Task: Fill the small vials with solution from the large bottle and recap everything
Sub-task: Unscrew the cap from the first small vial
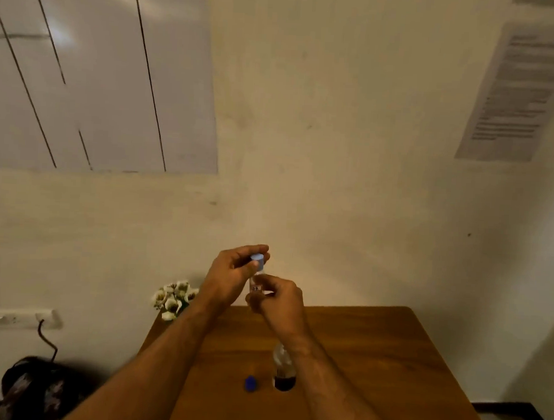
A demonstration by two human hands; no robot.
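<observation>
Both hands are raised above the far part of the wooden table (373,359), holding a small clear vial (255,284) upright between them. My left hand (230,276) pinches the vial's light blue cap (257,260) from above. My right hand (279,301) grips the vial's body lower down. Whether the cap is tight or loose cannot be told. The large clear bottle (283,372) stands on the table under my right forearm, uncapped, with dark liquid at its bottom. A blue cap (250,383) lies on the table just left of the bottle.
White artificial flowers (173,297) stand at the table's far left corner against the wall. A dark bag (32,386) lies on the floor at the left below a wall socket strip (16,318). A printed sheet (519,94) hangs on the wall at upper right.
</observation>
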